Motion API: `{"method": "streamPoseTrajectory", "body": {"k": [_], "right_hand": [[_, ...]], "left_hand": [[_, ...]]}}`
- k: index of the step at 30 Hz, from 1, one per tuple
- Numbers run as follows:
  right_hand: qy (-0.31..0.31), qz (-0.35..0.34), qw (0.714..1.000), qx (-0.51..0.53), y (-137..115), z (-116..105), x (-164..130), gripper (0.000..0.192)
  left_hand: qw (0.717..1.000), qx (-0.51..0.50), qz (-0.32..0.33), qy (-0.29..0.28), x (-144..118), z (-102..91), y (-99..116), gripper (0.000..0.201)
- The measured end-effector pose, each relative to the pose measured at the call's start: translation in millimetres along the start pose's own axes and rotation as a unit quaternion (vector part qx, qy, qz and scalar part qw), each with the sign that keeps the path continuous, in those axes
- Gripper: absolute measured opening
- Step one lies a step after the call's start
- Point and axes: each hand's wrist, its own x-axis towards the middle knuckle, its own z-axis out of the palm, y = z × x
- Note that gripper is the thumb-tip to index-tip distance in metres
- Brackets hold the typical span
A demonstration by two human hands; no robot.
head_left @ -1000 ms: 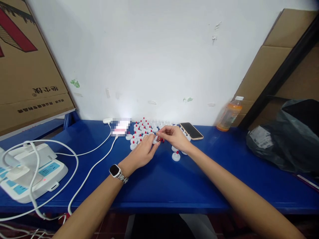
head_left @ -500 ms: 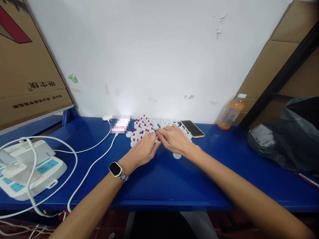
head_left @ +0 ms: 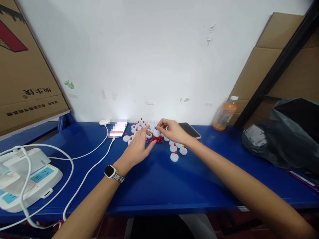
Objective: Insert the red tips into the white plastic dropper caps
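your left hand (head_left: 136, 149) lies flat and low on the blue worktop (head_left: 159, 186), fingers spread loosely and clamped on nothing, its fingertips touching the near left edge of a small heap of red pins (head_left: 156, 140). the heap lies just ahead and to the right of that grip, so the left hand is the nearer one to the pins. your right hand (head_left: 171, 131) sits just behind the heap, toward the wall; its thumb and forefinger are drawn together over a white cap (head_left: 156, 133), though the caps are too small to tell whether it truly pinches one. the pins are too small to read any long axis; they lie jumbled, not lined up. behind and left of the heap stand finished caps (head_left: 136, 127), white discs each with a red pin upright in the middle, packed close together. to the right and nearer you, a few more finished ones stand apart, the nearest cap (head_left: 174, 156) just right of the line between your hands. no tray or box holds any of these; everything rests loose on the worktop. a phone (head_left: 189, 129) lies just beyond your right hand, an orange bottle (head_left: 225, 114) stands upright against the wall well to the right, and a dark bag (head_left: 284, 136) slumps at the far right. a power strip (head_left: 30, 177) with white cables (head_left: 84, 166) sits well to your left.
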Motion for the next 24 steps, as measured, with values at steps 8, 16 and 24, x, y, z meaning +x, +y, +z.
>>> {"method": "streamPoseTrajectory", "body": {"k": [8,16,24], "right_hand": [[-0.084,0.018,0.984,-0.157,34,5,38,0.014],[-0.134,-0.022,0.950,-0.280,41,12,51,0.019],[-0.101,0.016,0.953,-0.286,44,29,71,0.026]], "left_hand": [[0.999,-0.005,-0.035,0.030,0,-10.4,-8,0.020],[0.999,0.002,-0.031,0.017,-2,-7.8,-5,0.017],[0.999,0.014,-0.044,0.023,-1,-9.7,-12,0.018]]}}
